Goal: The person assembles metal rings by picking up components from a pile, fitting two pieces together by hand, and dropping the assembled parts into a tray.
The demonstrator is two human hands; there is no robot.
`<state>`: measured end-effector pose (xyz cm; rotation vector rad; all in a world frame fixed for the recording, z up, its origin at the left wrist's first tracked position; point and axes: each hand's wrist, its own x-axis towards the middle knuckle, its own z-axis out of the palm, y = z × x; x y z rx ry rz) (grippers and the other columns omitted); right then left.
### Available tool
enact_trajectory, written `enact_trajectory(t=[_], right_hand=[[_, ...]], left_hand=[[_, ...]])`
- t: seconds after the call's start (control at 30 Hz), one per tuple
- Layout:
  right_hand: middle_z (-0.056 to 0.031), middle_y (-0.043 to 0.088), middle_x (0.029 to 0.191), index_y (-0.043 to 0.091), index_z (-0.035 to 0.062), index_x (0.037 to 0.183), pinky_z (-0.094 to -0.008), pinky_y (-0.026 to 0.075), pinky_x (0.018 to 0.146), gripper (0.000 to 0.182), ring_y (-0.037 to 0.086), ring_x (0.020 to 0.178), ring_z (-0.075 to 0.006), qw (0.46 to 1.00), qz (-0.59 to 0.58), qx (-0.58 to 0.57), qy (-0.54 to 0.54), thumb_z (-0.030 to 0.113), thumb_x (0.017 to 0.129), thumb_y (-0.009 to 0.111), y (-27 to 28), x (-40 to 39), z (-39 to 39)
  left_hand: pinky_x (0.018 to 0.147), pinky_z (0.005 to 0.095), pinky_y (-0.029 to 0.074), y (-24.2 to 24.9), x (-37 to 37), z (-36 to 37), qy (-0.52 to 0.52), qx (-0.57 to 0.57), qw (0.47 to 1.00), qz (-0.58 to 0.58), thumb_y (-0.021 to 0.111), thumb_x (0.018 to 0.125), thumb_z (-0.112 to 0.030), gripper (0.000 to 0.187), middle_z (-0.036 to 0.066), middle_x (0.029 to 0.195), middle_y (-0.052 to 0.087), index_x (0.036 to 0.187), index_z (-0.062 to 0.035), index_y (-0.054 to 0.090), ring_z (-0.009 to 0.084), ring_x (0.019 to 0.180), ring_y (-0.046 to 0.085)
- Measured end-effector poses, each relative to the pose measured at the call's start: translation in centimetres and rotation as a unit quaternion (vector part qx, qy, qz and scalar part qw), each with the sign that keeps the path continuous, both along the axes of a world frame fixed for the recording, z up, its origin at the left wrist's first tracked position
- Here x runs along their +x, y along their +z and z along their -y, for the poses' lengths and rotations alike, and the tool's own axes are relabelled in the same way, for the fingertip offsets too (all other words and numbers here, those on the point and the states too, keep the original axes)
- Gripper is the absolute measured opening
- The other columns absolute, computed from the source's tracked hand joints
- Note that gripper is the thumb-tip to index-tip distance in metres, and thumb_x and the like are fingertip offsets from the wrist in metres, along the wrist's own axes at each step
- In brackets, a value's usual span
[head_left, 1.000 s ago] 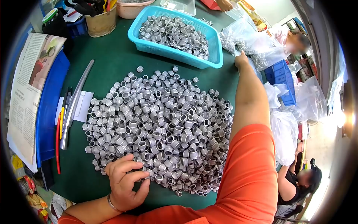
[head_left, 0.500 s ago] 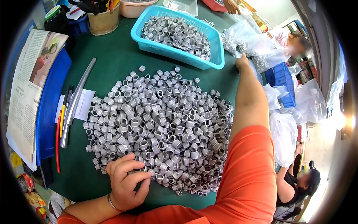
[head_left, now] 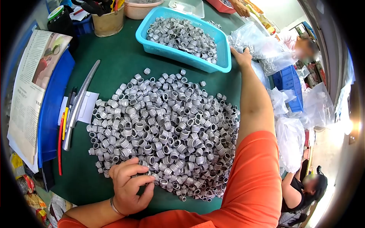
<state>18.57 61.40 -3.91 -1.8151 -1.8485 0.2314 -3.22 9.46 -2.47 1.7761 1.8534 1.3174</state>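
A wide heap of small grey metal rings point(head_left: 167, 129) covers the middle of the green table. At the heap's lower left edge rests my left hand point(head_left: 132, 186), its fingers loosely curved and apart, with rings showing between them. My right hand point(head_left: 242, 57) reaches far forward to the right end of a light blue basket point(head_left: 182, 51) of similar rings. Its thumb and forefinger are spread beside a clear plastic bag point(head_left: 249, 36) with small grey parts; the other fingers are mostly hidden.
On the left are a metal rod point(head_left: 81, 102), pens, a blue tray point(head_left: 55, 110) and printed paper point(head_left: 30, 91). Tubs stand at the back. A blue crate point(head_left: 291, 87) and plastic bags lie at the right, near two people. Another person's hand point(head_left: 240, 8) is at the top.
My right hand has turned and shifted slightly left, its thumb and forefinger now spread apart. My left hand has hardly moved. The view has shifted slightly.
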Motion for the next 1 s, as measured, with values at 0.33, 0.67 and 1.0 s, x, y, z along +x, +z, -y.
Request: enact_trajectory(t=[0.33,0.67,1.0], right_hand=[[-0.0245,0.065,0.099,0.067,-0.0022,0.093,-0.0441,0.046,0.087,0.033,0.062,0.096,-0.0387,0.99,-0.077,0.086,-0.078,0.024,0.087,0.047,3.0,-1.4,-2.3],[-0.0235,0.066,0.093,0.066,-0.0045,0.09,-0.0442,0.047,0.084,0.037,0.062,0.091,-0.0404,0.966,-0.213,0.142,-0.044,0.026,0.084,0.046,6.8,-4.7,-0.9],[-0.0209,0.065,0.107,0.066,0.0021,0.105,-0.039,0.05,0.082,0.03,0.064,0.097,-0.0337,0.993,0.045,0.022,-0.102,0.017,0.083,0.053,-0.7,1.5,-6.5]], left_hand=[[0.086,0.0381,0.035,0.1,-0.4,0.0,-0.027,0.012,0.999,-0.014,0.071,0.062,-0.006,0.028,0.007,0.101,0.056,0.088,-0.0122,0.061,0.0293,0.102,0.054],[0.084,0.0369,0.034,0.1,-0.3,0.0,-0.013,0.009,1.0,-0.007,0.071,0.063,-0.007,0.026,0.004,0.099,0.057,0.087,-0.014,0.063,0.0274,0.102,0.055],[0.084,0.0353,0.032,0.0,-0.1,0.1,-0.006,-0.003,1.0,0.002,0.072,0.063,-0.009,0.025,0.001,0.102,0.059,0.086,-0.0159,0.065,0.0252,0.104,0.055]])
